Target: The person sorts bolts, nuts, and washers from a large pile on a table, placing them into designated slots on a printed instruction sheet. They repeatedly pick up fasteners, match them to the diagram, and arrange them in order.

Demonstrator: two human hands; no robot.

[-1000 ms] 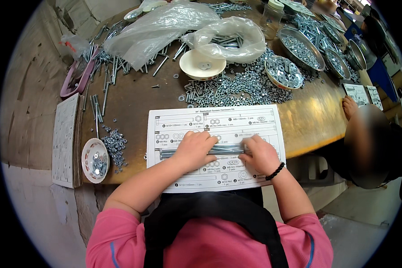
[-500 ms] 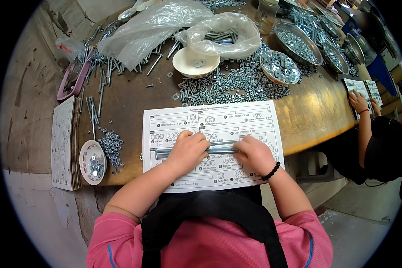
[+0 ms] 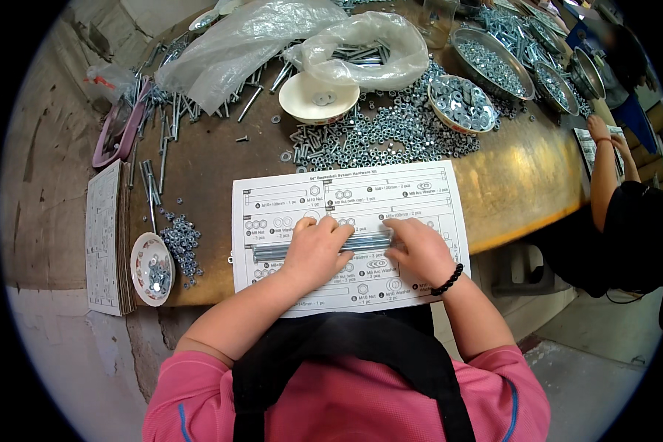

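A white printed parts sheet (image 3: 287,199) lies on the brown table in front of me. Across its middle lies a row of long silver bolts (image 3: 272,251), side by side. My left hand (image 3: 318,247) rests on top of the bolts, fingers curled over them. My right hand (image 3: 418,250), with a black bead bracelet on the wrist, presses on the right end of the same bolts. Both hands hold the bundle against the sheet.
Behind the sheet is a heap of nuts (image 3: 376,136), a white bowl (image 3: 318,97), metal bowls of washers (image 3: 460,103) and plastic bags (image 3: 236,44). At the left stand a small bowl of nuts (image 3: 151,269), stacked sheets (image 3: 104,236) and loose bolts. Another person (image 3: 626,214) works at right.
My hands have stayed on the bolts and shifted only slightly. The view has moved a little. The other person's arm at the right now reaches up to papers on the table.
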